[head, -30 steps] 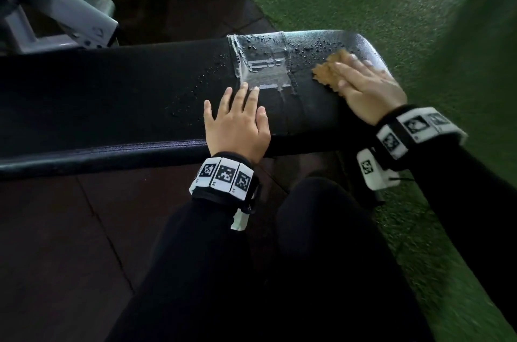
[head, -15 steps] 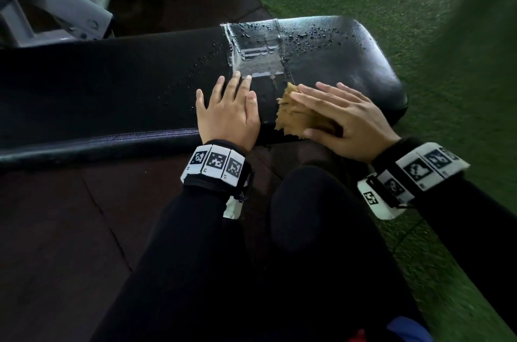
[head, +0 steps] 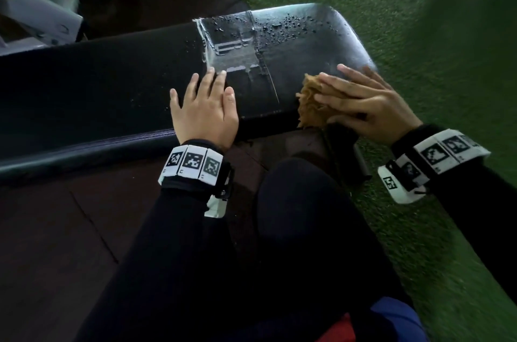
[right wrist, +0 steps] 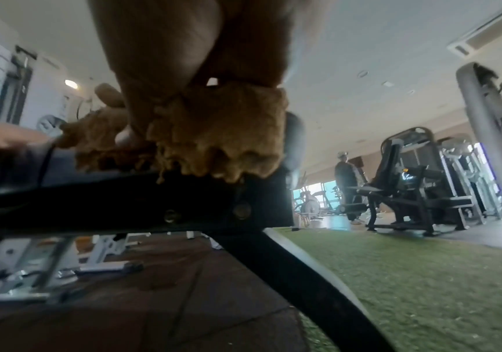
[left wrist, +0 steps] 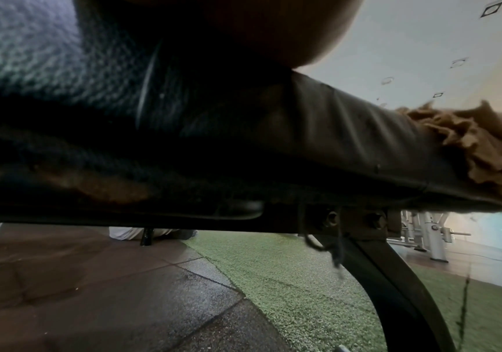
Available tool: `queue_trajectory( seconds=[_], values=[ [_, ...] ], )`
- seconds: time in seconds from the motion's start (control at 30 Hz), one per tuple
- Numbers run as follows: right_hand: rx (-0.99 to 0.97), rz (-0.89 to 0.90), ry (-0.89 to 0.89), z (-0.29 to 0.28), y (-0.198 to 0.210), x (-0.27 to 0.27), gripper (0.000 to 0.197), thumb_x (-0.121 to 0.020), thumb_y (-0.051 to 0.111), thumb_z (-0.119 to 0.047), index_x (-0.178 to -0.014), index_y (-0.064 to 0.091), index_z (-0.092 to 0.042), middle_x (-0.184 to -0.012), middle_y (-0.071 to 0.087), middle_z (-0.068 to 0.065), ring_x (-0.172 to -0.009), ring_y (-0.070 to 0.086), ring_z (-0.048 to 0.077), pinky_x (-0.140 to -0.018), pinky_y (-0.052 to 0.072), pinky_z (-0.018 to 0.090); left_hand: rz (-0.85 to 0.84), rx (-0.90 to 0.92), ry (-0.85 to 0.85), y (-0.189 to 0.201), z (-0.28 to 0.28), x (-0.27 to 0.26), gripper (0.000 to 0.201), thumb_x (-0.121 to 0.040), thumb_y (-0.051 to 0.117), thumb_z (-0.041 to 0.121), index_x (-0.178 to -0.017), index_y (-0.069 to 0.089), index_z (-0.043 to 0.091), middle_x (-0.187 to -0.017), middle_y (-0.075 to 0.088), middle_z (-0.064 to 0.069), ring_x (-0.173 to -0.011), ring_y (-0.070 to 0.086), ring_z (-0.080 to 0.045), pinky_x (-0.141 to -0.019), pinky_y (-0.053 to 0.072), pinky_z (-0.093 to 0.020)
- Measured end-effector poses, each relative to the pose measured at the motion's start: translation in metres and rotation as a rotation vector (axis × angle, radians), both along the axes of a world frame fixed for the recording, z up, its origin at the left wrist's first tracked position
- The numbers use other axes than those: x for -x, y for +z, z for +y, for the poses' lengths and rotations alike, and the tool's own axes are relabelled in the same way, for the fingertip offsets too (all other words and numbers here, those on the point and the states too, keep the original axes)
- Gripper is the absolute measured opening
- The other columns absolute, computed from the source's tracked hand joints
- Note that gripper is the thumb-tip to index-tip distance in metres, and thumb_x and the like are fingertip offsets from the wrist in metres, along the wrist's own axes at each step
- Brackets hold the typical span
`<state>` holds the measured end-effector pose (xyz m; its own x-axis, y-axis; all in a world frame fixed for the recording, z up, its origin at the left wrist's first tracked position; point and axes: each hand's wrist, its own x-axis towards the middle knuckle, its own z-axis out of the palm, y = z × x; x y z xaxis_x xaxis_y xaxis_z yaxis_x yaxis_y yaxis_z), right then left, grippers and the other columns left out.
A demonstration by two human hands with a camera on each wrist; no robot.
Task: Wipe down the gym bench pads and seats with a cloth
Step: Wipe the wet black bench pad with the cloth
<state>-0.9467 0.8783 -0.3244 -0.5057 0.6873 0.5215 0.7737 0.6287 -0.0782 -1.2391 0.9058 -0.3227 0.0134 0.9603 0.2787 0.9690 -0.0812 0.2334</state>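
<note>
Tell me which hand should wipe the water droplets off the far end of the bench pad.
Right. The right hand already presses the cloth on the bench pad, near the droplets. The left hand lies flat and holds nothing.

Right hand (right wrist: 183,59) fills top of view, seen from below; fingers press crumpled tan cloth (right wrist: 219,133) onto near edge of black bench pad (right wrist: 17,157); cloth hangs a bit over edge; dark frame bar (right wrist: 129,204) with two round bolts sits under pad; curved black leg (right wrist: 297,281) goes down to floor; green turf (right wrist: 409,274) on right, dark brown floor (right wrist: 107,309) on left; black gym machine (right wrist: 409,190) far back; person (right wrist: 346,176) stands beside it; grey post (right wrist: 490,143) at right edge.
</note>
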Motion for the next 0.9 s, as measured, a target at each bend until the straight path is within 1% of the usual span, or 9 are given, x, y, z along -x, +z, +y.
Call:
queue_trajectory(
  seconds=[0.1,0.2,0.3,0.47,0.57,0.63,0.7,0.8,0.9],
  values=[
    [-0.008,0.016,-0.034,-0.001,0.0,0.0,0.04,-0.09,0.06,-0.03,-0.129,0.054,-0.026,-0.14,0.047,0.003,-0.133,0.039,0.029,-0.106,0.031,0.057,0.018,0.003,0.007,0.0,0.001,0.0,0.055,-0.095,0.016,0.045,-0.146,0.031,0.03,-0.155,0.026,0.01,-0.145,0.016,-0.015,-0.116,0.004,-0.051],
    [-0.062,-0.013,-0.012,0.001,-0.001,0.029,0.038,-0.092,0.056,-0.034,-0.13,0.054,-0.028,-0.141,0.046,0.002,-0.133,0.041,0.028,-0.108,0.03,0.054,0.033,0.007,0.012,-0.001,0.001,-0.001,0.056,-0.095,0.017,0.047,-0.145,0.031,0.03,-0.154,0.027,0.01,-0.145,0.016,-0.015,-0.116,0.005,-0.051],
    [-0.035,-0.011,0.029,0.003,-0.001,0.049,0.04,-0.092,0.054,-0.038,-0.131,0.052,-0.03,-0.143,0.045,-0.002,-0.135,0.038,0.025,-0.111,0.025,0.052,0.033,-0.006,0.008,-0.001,0.001,-0.001,0.058,-0.093,0.017,0.049,-0.145,0.033,0.03,-0.154,0.029,0.009,-0.144,0.018,-0.015,-0.115,0.006,-0.051],
    [0.018,-0.007,-0.022,0.001,-0.004,0.024,0.042,-0.093,0.053,-0.037,-0.135,0.049,-0.029,-0.146,0.04,-0.003,-0.139,0.031,0.024,-0.114,0.021,0.05,0.023,-0.015,0.005,-0.002,0.003,-0.001,0.056,-0.093,0.019,0.049,-0.144,0.034,0.03,-0.153,0.03,0.007,-0.144,0.019,-0.017,-0.115,0.006,-0.052],
    [0.084,0.141,-0.111,-0.003,-0.005,-0.006,0.05,-0.087,0.062,-0.032,-0.135,0.048,-0.023,-0.146,0.037,-0.001,-0.139,0.029,0.028,-0.112,0.023,0.052,0.035,-0.002,0.003,-0.002,0.003,0.0,0.056,-0.094,0.019,0.049,-0.144,0.034,0.029,-0.154,0.03,0.007,-0.144,0.018,-0.017,-0.115,0.007,-0.053],
    [0.169,0.283,-0.158,-0.006,-0.006,-0.017,0.056,-0.084,0.068,-0.022,-0.135,0.046,-0.015,-0.147,0.035,0.003,-0.141,0.024,0.029,-0.112,0.023,0.055,0.047,0.006,-0.005,-0.001,0.004,-0.001,0.057,-0.093,0.017,0.05,-0.144,0.033,0.029,-0.154,0.029,0.007,-0.144,0.018,-0.018,-0.114,0.008,-0.054],
    [0.259,0.396,-0.218,-0.008,-0.007,-0.019,0.058,-0.084,0.067,-0.012,-0.137,0.043,-0.01,-0.149,0.032,0.006,-0.143,0.016,0.029,-0.114,0.021,0.055,0.055,0.012,-0.012,0.0,0.005,-0.001,0.059,-0.092,0.016,0.051,-0.144,0.033,0.029,-0.154,0.03,0.006,-0.144,0.019,-0.018,-0.113,0.009,-0.055],
    [0.395,0.612,-0.32,-0.005,-0.007,-0.017,0.056,-0.089,0.06,-0.006,-0.14,0.037,-0.01,-0.152,0.024,0.004,-0.145,0.012,0.024,-0.118,0.016,0.039,0.061,0.015,-0.01,0.001,0.005,-0.001,0.062,-0.089,0.012,0.053,-0.143,0.034,0.03,-0.153,0.031,0.006,-0.143,0.02,-0.018,-0.113,0.01,-0.055],
    [0.482,0.803,-0.396,0.009,0.002,-0.015,0.05,-0.094,0.053,-0.009,-0.141,0.037,-0.005,-0.152,0.027,0.006,-0.142,0.02,0.012,-0.115,0.012,0.019,0.075,0.026,-0.017,0.001,0.004,0.0,0.064,-0.089,0.011,0.054,-0.144,0.032,0.031,-0.154,0.03,0.006,-0.144,0.019,-0.019,-0.112,0.01,-0.054]
  ],
)
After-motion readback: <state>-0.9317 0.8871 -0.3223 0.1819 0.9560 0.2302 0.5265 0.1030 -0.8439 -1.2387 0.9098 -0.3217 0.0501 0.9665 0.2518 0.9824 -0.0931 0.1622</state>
